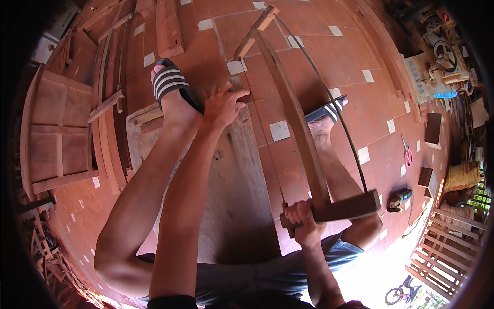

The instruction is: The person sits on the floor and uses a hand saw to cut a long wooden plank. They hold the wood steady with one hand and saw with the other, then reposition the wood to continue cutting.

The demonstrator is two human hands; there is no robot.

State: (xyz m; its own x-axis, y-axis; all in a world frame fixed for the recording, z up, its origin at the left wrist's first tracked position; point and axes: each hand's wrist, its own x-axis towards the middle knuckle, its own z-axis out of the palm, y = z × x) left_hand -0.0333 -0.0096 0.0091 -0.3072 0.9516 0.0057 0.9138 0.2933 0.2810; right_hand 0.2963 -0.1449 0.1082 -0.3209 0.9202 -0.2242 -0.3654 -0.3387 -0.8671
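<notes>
A wooden frame saw (291, 103) stretches across the middle of the view, with a thin blade on its left side and a dark rod or cord on its right. My right hand (304, 222) is wrapped round the near end of its dark crosspiece, by the blade. Further off, my left hand (222, 105) presses on a small dark piece of wood (248, 98), whose end pokes out past the fingers beside the blade. Most of that piece is hidden under the hand. Beneath lies a worn wooden bench (234, 165), between my legs.
My sandalled feet flank the work, the left sandal (172, 85) close to my left hand. A panelled wooden frame (62, 129) and several boards lie left. Red-handled scissors (408, 154), a power tool (399, 200) and wooden blocks (433, 130) sit on the tiled floor at right.
</notes>
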